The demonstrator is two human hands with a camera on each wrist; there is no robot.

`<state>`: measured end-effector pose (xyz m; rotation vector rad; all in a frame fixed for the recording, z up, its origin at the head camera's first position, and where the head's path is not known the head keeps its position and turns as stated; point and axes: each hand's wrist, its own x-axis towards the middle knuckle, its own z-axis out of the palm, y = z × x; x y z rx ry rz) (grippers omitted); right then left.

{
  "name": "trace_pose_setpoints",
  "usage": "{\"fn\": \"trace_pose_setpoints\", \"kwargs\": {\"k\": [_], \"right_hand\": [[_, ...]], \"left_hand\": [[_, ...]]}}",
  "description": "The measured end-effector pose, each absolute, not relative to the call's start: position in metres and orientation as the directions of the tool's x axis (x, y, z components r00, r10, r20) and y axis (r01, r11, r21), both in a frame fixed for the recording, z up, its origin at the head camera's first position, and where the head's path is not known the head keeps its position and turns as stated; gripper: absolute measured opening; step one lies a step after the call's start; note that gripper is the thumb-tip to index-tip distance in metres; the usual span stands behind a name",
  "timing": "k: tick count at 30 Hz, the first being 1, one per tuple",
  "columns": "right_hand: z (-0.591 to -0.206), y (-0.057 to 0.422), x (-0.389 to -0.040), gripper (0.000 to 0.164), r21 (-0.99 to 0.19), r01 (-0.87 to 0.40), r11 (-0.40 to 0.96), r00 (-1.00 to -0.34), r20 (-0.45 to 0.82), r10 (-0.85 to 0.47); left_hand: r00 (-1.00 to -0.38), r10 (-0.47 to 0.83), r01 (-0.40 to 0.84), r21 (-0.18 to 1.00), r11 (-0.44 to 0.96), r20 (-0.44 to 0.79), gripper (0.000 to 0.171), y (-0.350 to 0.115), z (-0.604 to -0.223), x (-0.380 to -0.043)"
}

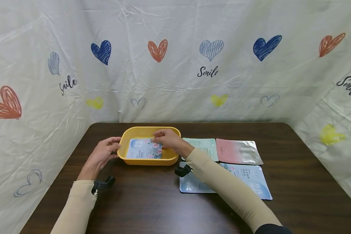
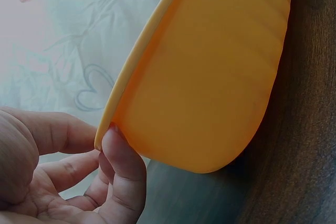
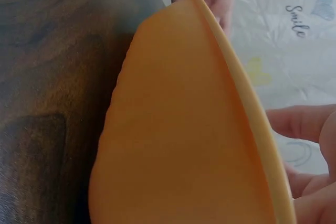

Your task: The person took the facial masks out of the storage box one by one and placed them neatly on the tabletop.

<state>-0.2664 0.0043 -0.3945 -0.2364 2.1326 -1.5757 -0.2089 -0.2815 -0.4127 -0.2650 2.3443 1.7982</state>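
Observation:
A yellow plastic basin (image 1: 149, 162) stands toward the back left of the table. My left hand (image 1: 103, 152) pinches its left rim between thumb and fingers, as the left wrist view shows up close. Inside the basin lies a light blue flat packet (image 1: 140, 149) with a floral print, like a sheet mask sachet. Over the basin's right half, my right hand (image 1: 170, 140) reaches in, fingertips right at the packet's upper right part. In the right wrist view the right fingers (image 3: 302, 121) look loosely spread behind the rim, which hides part of them.
Right of the basin several flat packets lie on the dark wooden table (image 1: 134, 201): a green one (image 1: 203, 144), a pink and silver one (image 1: 238, 151), and blue ones, including a blue packet (image 1: 248, 178) at the front right. My right forearm crosses over them. A white curtain (image 1: 175, 107) hangs behind.

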Motion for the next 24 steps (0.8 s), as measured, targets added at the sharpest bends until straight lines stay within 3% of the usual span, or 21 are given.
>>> {"fn": "trace_pose_setpoints", "kwargs": {"k": [10,17,24], "right_hand": [[-0.391,0.001,-0.253,0.037,-0.986,0.124,0.108,-0.949,-0.150,-0.277],[-0.396,-0.006,-0.253,0.036,-0.952,0.166,0.259,-0.953,-0.222,-0.205],[-0.399,-0.010,-0.251,0.038,-0.959,0.193,0.208,-0.946,-0.239,-0.221]], "left_hand": [[-0.971,-0.030,-0.237,0.939,0.250,-0.238,0.049,-0.281,-0.413,-0.208],[-0.969,-0.038,-0.245,0.936,0.252,-0.244,0.049,-0.280,-0.413,-0.209],[-0.968,-0.046,-0.252,0.935,0.249,-0.249,0.049,-0.281,-0.413,-0.209]]}}
